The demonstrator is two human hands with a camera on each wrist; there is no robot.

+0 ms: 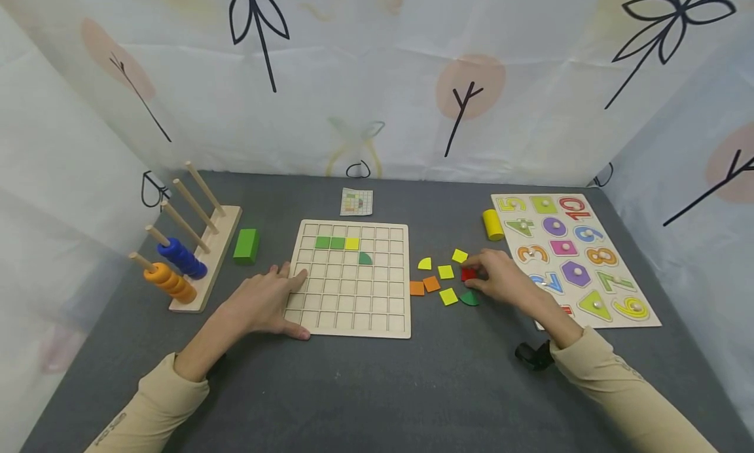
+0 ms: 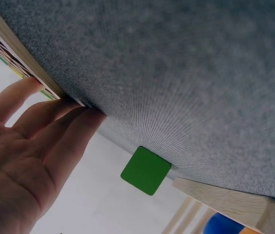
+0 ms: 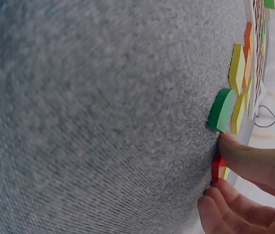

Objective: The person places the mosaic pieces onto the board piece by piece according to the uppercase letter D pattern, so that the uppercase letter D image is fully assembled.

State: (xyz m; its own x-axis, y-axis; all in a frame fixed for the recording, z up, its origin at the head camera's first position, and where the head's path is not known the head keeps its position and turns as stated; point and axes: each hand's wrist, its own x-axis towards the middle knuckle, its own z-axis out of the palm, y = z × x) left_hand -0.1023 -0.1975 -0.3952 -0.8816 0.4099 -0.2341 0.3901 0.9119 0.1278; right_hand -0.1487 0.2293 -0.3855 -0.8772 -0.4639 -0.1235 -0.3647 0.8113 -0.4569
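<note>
A wooden grid board [image 1: 347,309] lies flat in the middle of the head view, with two green squares [image 1: 330,243], a yellow square [image 1: 351,243] and a green quarter-circle [image 1: 365,258] in its cells. My left hand [image 1: 268,302] rests spread at the board's left edge, fingers touching it. To the right of the board, my right hand [image 1: 501,276] pinches a red tile [image 3: 216,168] between thumb and fingers, low at the table. Around it lie several yellow squares [image 1: 446,271], a yellow quarter-circle [image 1: 425,264], two orange squares [image 1: 417,288] and a green rounded piece [image 3: 221,109].
A peg stand [image 1: 220,250] with blue and orange rings and a green block [image 1: 246,246] stand left. A small printed card [image 1: 356,202] lies behind the board. A yellow cylinder [image 1: 493,225] and a number puzzle board [image 1: 642,309] are at right, partly under my right forearm.
</note>
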